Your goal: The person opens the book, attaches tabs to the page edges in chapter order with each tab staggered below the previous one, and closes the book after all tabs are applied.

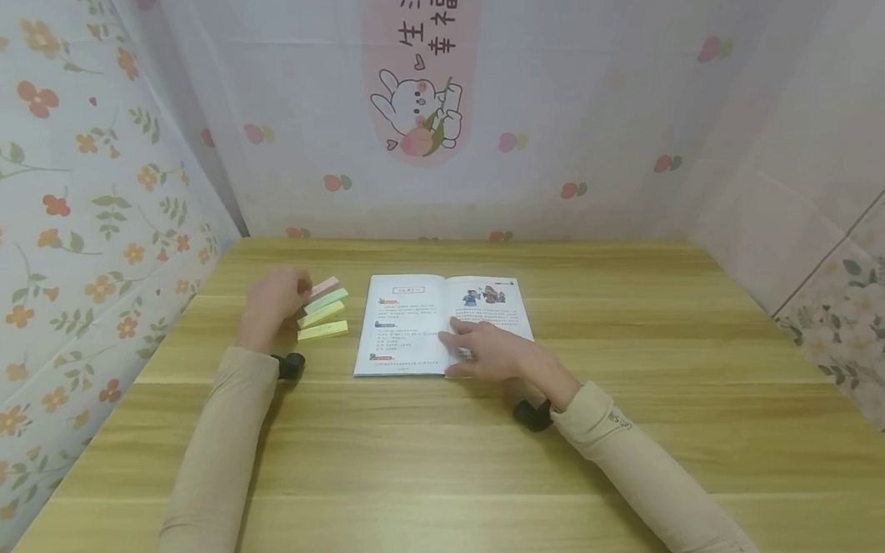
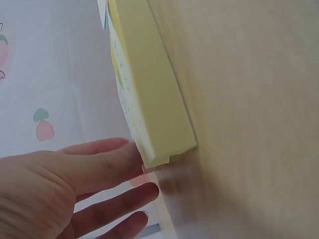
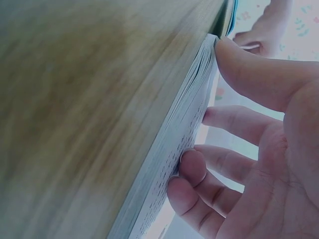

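Paper pads (image 1: 327, 300), four of them, lay fanned on the bench (image 1: 437, 469) just left of the open book (image 1: 408, 333). The hands were apart: the right hand (image 1: 495, 349) spread over the near part of the right page (image 1: 500, 309), the left hand (image 1: 273, 302) at the left end of the far, pink pad (image 1: 326, 286), though I couldn't tell whether it pinched. Flat, even pressure seemed best for keeping the book open; the pad, I judged, called for a light, careful pinch.

Wood-grain tabletop (image 1: 437, 460), satin; book (image 1: 421, 321) paper; sticky notes (image 1: 323, 314) matt paper.
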Motion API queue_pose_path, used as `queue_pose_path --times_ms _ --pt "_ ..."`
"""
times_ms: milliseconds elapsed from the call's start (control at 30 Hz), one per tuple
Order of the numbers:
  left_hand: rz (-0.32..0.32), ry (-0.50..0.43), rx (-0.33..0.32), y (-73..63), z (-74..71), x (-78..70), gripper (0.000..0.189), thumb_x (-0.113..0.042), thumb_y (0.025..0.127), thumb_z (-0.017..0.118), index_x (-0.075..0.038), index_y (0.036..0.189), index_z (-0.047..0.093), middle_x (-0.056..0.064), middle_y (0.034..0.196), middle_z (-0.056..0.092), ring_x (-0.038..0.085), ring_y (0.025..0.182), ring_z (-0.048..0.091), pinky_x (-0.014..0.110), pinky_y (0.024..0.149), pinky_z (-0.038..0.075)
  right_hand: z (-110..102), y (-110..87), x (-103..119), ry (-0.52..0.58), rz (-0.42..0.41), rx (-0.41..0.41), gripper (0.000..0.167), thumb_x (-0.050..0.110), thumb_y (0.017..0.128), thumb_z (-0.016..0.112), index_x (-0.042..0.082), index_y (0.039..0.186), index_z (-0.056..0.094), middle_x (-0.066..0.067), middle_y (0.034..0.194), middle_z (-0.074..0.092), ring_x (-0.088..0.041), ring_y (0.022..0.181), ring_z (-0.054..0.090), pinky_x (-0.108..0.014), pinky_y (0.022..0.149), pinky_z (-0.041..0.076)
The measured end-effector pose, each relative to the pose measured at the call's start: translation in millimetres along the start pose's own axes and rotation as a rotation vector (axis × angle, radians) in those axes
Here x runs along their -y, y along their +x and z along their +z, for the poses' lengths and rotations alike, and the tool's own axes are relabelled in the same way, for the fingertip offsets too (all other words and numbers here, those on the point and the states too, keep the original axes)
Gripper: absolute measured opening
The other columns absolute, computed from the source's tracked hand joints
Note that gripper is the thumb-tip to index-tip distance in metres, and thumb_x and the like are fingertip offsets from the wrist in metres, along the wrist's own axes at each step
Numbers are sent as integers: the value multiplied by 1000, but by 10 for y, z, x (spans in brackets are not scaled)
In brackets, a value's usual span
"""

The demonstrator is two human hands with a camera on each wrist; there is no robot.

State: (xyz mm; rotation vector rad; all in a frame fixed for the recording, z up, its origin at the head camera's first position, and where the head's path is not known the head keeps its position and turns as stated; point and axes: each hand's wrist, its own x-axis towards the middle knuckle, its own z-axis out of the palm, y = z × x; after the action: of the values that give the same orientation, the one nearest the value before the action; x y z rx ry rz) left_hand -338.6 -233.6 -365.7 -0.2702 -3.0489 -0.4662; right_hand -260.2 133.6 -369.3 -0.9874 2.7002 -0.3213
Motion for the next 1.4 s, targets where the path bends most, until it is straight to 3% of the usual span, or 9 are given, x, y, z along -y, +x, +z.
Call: queue_pose_path --times_ms 200,400,700,933,1133,1400 --pt "1 12 -2 5 -8 19 28 -4 94 58 7 120 64 26 112 68 45 106 63 60 84 51 -3 -1 3 12 3 6 68 40 99 64 6 154 41 -24 160 26 -39 145 33 -46 118 29" --pt "3 -18 5 -3 -27 49 19 0 90 58 6 104 70 25 107 68 40 93 61 57 78 52 -25 -2 -5 21 1 5 70 42 98 65 8 154 41 -22 161 27 -37 146 32 -46 118 29" --pt "9 -130 16 -54 -76 57 24 -1 90 61 12 110 66 29 110 65 41 99 59 57 89 49 -41 -1 -16 35 1 -5 71 44 97 67 9 154 42 -20 161 28 -36 146 32 -45 118 29" --pt "32 -184 5 -103 -118 51 25 -3 90 61 14 109 65 29 105 66 40 95 59 55 86 49 -29 -4 -26 30 -2 -1 72 45 97 66 10 154 42 -20 162 28 -36 147 31 -46 118 29" --pt "26 -224 -10 -111 -152 5 27 -16 94 67 9 106 68 23 99 68 36 90 60 52 82 50 -16 -14 -56 31 5 11 74 46 96 67 11 155 40 -19 163 26 -36 147 31 -46 117 30" --pt "112 -204 -64 -61 -227 -85 30 -3 85 64 13 110 66 29 105 68 41 94 64 54 87 51 -39 -47 -88 63 -12 21 71 43 97 66 10 154 42 -19 163 26 -37 147 30 -48 117 30"
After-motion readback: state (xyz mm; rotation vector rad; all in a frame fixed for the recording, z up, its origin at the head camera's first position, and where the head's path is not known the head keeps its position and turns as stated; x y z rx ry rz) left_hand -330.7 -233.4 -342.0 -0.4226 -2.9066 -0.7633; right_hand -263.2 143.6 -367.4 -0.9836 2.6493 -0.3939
